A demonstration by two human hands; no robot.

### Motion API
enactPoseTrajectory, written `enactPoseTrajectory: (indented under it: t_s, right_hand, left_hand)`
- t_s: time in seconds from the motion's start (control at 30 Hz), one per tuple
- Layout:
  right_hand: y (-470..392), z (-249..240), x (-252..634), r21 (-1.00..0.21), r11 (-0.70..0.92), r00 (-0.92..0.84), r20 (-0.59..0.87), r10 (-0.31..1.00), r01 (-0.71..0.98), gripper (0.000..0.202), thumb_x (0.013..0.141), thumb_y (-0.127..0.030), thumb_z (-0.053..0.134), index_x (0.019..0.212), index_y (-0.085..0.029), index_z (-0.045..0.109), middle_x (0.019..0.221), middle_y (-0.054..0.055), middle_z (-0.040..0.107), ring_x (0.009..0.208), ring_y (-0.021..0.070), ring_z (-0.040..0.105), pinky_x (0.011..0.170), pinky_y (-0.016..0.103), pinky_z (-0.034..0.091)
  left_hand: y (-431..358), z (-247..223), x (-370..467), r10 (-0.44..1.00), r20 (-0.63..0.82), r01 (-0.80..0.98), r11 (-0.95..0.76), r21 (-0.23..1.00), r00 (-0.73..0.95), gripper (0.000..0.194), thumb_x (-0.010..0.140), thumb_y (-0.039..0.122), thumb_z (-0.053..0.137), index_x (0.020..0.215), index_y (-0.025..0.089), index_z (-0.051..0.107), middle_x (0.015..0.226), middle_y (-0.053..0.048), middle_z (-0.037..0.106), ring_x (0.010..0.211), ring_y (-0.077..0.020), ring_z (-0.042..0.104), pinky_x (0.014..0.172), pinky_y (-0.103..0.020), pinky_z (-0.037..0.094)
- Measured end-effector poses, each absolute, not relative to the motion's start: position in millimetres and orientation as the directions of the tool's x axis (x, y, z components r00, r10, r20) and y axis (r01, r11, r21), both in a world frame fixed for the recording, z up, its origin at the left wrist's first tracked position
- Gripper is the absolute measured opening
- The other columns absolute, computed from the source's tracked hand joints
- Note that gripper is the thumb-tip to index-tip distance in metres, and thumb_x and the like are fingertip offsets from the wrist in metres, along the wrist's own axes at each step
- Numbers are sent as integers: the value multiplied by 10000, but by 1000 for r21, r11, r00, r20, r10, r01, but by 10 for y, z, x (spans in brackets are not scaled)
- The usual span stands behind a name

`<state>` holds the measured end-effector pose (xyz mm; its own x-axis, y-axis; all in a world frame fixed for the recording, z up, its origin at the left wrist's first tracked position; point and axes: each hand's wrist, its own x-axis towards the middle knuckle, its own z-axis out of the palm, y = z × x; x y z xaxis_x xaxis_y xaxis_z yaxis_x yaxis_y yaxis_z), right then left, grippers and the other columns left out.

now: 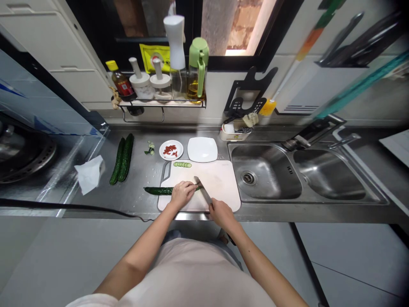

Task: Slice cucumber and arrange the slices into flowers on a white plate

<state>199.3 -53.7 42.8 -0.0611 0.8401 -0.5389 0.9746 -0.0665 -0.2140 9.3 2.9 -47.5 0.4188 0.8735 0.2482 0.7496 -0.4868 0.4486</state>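
On the white cutting board lies a dark green cucumber, its left end reaching past the board's edge. My left hand is closed over the cucumber near its right end. In my right hand is the handle of a kitchen knife; its blade slants up and left, at the cucumber's right end beside my left fingertips. Whether the blade has entered the cucumber I cannot tell. A short row of cucumber slices lies at the board's top left.
Behind the board are a plate of chopped red pieces and a white square plate. Two whole cucumbers and a crumpled paper towel lie left. A double sink is right; a seasoning rack hangs above.
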Motion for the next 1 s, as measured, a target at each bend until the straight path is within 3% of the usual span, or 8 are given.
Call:
enactPoseTrajectory:
  t_s: [1.0]
  right_hand:
    - [-482,351,1911,-218,-59,-70,-539,839,974,268,924,-201,379,1066,-151,601,993,149,692,932,233,653,709,282,395]
  left_hand:
    - [34,-480,111,887,238,758,-462,461,396,222,908,299,534,1038,280,713,1007,-35,687,904,-166,576,778,-292,444]
